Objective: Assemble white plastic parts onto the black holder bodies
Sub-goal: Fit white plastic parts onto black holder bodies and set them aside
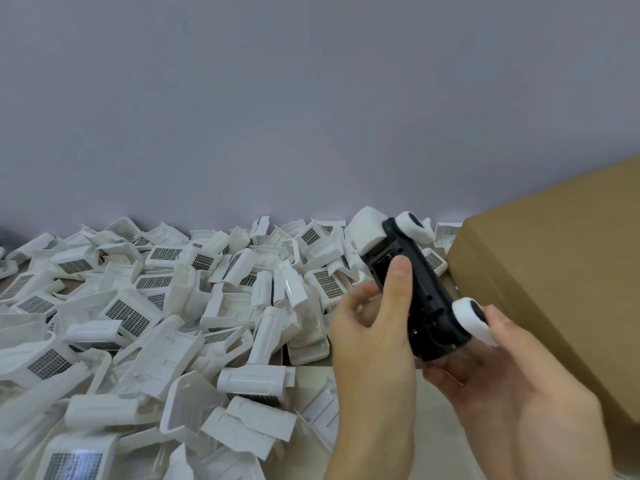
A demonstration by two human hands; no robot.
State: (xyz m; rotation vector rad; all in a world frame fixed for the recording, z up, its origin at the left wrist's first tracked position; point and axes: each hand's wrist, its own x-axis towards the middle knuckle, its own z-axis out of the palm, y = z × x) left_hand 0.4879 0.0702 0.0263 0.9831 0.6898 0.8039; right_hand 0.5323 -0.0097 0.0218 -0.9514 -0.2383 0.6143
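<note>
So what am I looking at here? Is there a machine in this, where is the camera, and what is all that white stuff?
There is no machine here: a person works with bare hands. The one picture comes from a camera worn on the person's head, looking forward and down.

Both hands hold a black holder body in the air. The left hand grips it from the left, thumb pressed on its face. The right hand cradles it from below. White parts are already on it: a white wheel-like piece near the right hand, another at the far end, and a white block beside that.

The table holds a big heap of loose white plastic parts, many with a grey grid panel. On the right stands a cardboard box. Behind is a plain wall.
</note>
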